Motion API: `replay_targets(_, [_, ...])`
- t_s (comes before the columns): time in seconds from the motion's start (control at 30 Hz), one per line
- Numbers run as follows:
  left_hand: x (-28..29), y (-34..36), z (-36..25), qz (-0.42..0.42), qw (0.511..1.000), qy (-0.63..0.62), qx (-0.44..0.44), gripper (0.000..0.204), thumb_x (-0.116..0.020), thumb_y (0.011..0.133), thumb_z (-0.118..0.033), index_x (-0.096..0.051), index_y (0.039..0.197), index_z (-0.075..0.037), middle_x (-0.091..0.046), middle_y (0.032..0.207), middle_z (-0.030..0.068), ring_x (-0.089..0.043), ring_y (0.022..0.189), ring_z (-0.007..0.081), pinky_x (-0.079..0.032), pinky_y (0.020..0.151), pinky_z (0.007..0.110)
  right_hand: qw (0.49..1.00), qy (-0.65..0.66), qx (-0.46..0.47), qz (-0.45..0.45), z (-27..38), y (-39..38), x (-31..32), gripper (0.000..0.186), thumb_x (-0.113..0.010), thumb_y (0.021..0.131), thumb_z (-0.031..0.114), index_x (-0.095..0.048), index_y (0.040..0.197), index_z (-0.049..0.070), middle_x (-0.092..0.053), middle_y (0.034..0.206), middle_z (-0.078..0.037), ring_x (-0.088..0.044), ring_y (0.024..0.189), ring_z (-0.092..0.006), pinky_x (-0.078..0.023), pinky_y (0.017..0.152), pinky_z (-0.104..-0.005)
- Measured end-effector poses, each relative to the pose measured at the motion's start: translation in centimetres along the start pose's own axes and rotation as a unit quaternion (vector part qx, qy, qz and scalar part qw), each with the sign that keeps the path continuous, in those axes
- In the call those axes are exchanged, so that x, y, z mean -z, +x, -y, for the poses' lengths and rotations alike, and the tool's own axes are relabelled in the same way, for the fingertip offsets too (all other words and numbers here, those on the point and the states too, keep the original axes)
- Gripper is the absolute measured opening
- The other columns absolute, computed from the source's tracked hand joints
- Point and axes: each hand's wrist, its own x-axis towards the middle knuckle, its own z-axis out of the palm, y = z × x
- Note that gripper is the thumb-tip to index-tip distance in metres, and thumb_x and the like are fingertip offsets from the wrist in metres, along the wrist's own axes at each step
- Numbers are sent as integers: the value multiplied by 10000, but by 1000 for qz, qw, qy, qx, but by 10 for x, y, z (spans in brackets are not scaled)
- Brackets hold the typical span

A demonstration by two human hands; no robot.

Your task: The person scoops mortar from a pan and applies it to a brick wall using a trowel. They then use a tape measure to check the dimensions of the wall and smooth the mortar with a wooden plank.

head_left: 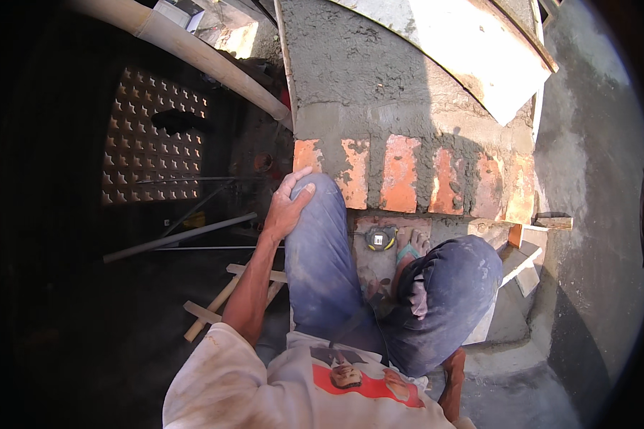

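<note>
"See the left hand (291, 207)?"

"Yes, draped over the left knee (329, 204), with a loose grip and a gap between thumb and fingers."

"And the right hand?"

"Out of sight past the right leg (465, 279). Can't tell about that grip; can see just a forearm (454, 386)."

"And the bricks (399, 171)?"

"Set in a row ahead of the knees, with grey mortar (358, 71) between and beyond."

"And the tape measure (381, 238)?"

"Lying between the left leg and a sandalled foot (411, 244), on the near side of the bricks."

"And farther up?"

"Look for a pale board (494, 64) at top right, and a bamboo pole (200, 61) to the left."
</note>
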Motion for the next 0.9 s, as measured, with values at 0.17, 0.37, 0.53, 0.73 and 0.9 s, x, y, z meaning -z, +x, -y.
replay_targets(0.17, [-1,-35,26,-16,973,-224,49,635,-532,1100,-400,-361,1627,-89,-477,1568,132,-482,1412,217,-383,1178,358,989,119,-87,18,36,-3,44,545,-699,953,335,-605,1431,90,-710,1188,-239,-667,1160,-466,-511,993,-601])
replay_targets(0.37, [-4,-75,28,-62,906,-407,100,804,-344,1103,-609,-291,1633,-7,-401,1637,164,-441,1470,268,-336,1229,438,990,137,-28,13,136,3,138,530,-687,969,354,-610,1426,98,-696,1217,-226,-654,1187,-454,-506,1020,-570])
replay_targets(0.53, [0,-79,82,18,843,-491,219,642,-386,1118,-526,-563,1418,13,-665,1346,179,-643,1243,285,-503,1082,421,990,120,50,55,244,49,168,519,-677,981,370,-613,1422,104,-685,1241,-215,-643,1210,-443,-502,1042,-544])
replay_targets(0.73, [-56,-79,181,194,869,-348,294,332,-657,1038,-301,-669,1162,7,-735,1100,128,-714,1013,230,-570,926,365,946,-45,262,187,372,124,135,506,-665,997,389,-618,1417,111,-672,1269,-202,-630,1237,-430,-497,1069,-513])
replay_targets(0.9, [-89,-80,170,219,889,-315,250,222,-794,936,-133,-671,1062,2,-710,958,74,-687,902,160,-551,834,300,784,-312,514,155,440,129,80,685,-711,939,352,-475,1560,184,-558,1457,-227,-537,1353,-469,-428,1108,-591])
